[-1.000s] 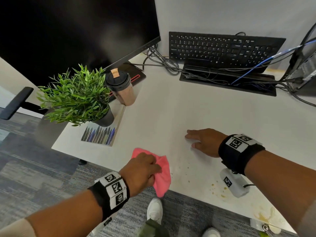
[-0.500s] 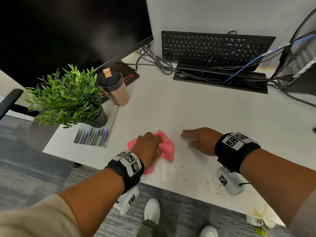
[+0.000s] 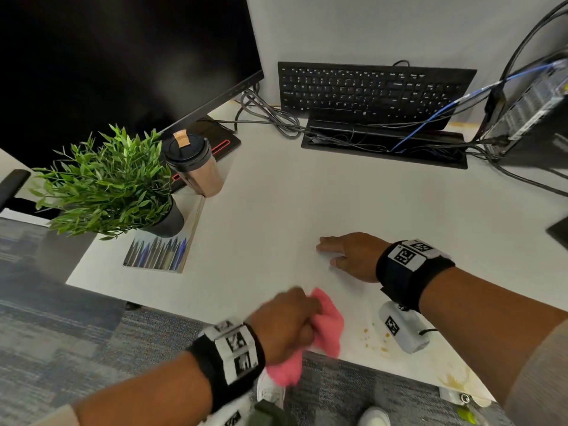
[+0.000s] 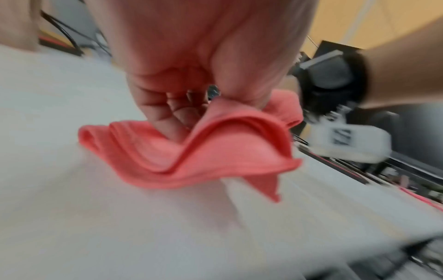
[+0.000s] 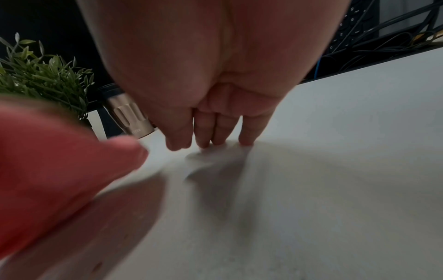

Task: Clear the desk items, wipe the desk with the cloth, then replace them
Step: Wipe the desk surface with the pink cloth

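Note:
My left hand [image 3: 285, 321] grips a pink cloth [image 3: 327, 329] at the white desk's [image 3: 307, 210] near edge; part of the cloth hangs over the edge. In the left wrist view the cloth [image 4: 203, 151] is bunched under my curled fingers [image 4: 167, 106] and is blurred by motion. My right hand [image 3: 350, 255] lies flat on the desk, palm down, fingers straight [image 5: 203, 132], holding nothing. Brown spots [image 3: 375, 342] mark the desk just right of the cloth. A potted plant [image 3: 107, 182] on a notebook [image 3: 159, 253] and a lidded coffee cup [image 3: 196, 167] stand at the left.
A black monitor [image 3: 123, 63] fills the back left. A keyboard [image 3: 368, 90] leans against the wall above a cable tray [image 3: 384, 146] with several cables. A small computer [image 3: 528, 112] stands at the right. A yellowish stain [image 3: 455, 378] marks the near right corner.
My left hand has pulled the cloth back toward the near edge and to the right, after pushing it forward half a second ago. The right hand has stayed flat in place.

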Available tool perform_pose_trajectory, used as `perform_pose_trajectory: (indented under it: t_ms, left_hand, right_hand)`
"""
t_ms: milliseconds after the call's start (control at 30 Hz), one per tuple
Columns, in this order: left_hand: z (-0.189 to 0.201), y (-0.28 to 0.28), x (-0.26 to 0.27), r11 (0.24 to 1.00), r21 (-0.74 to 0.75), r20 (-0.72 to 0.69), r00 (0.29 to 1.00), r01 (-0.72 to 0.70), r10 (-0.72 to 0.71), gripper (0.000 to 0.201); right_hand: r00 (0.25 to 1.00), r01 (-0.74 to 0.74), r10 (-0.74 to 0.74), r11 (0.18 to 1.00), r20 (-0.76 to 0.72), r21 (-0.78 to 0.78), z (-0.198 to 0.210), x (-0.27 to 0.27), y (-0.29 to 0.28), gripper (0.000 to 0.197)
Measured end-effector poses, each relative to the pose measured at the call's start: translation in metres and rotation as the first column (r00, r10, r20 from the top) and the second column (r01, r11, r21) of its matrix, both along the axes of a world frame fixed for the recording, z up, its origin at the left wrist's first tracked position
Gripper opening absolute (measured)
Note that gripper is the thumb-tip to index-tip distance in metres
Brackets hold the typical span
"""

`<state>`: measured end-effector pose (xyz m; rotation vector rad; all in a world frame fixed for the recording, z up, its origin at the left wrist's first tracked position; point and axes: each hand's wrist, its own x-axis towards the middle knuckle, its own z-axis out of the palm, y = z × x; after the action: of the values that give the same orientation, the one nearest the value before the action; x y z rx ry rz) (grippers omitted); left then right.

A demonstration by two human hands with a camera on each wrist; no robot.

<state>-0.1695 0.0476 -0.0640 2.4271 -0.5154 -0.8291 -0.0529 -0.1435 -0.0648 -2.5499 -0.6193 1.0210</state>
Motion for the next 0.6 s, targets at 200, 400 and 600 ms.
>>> perform_pose_trajectory:
  t_ms: [200,400,600]
  left_hand:
    - [-0.014,0.011,0.088,0.97,0.204,0.217,0.972,-0.136,0.09,0.033]
    - [-0.027,-0.018,0.046,0.971,0.234,0.234,0.972,-0.047,-0.009,0.031]
    - [-0.022,-0.051,-0.009,0.981,0.185,0.151,0.985,0.049,-0.078,0.028]
  right_hand:
    - [0.999,-0.003,0.001,0.999,0.044,0.041,0.013,-0.002,-0.001,0.048]
    - [0.998,0.062,-0.062,0.997,0.017,0.04,0.014,-0.001,-0.015,0.043]
    - [0.996,0.084,-0.083,0.996,-0.008,0.022,0.01,-0.004,-0.032,0.042]
